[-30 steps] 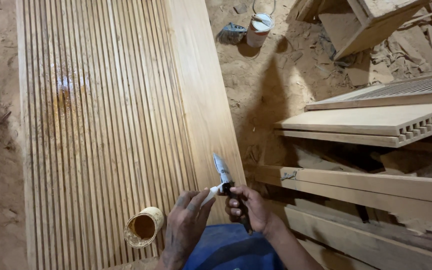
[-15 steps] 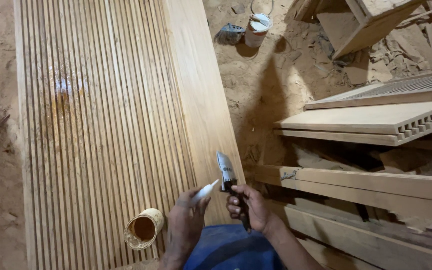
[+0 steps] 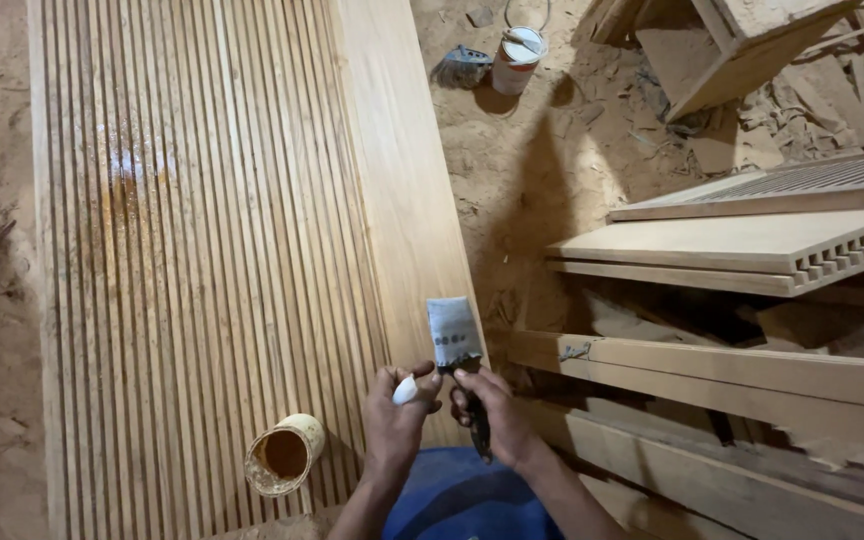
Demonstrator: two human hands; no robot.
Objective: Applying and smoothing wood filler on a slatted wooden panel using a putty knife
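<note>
I'm finding open room up the fluted panel (image 3: 202,250) ahead; only the small tin (image 3: 283,455) (lying tipped beside my left hand (image 3: 395,425)) is blocking it. Stacked boards (image 3: 742,250) are crowding my right hand (image 3: 497,415).

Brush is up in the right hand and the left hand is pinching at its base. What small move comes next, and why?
Probably lower the brush to the open tin lying on the ribbed panel. The bristles look pale and dry, both hands are at the ferrule, the right hand gripping the handle and the left hand pinching a small white piece. Only one wet amber patch shows on the panel.
</note>
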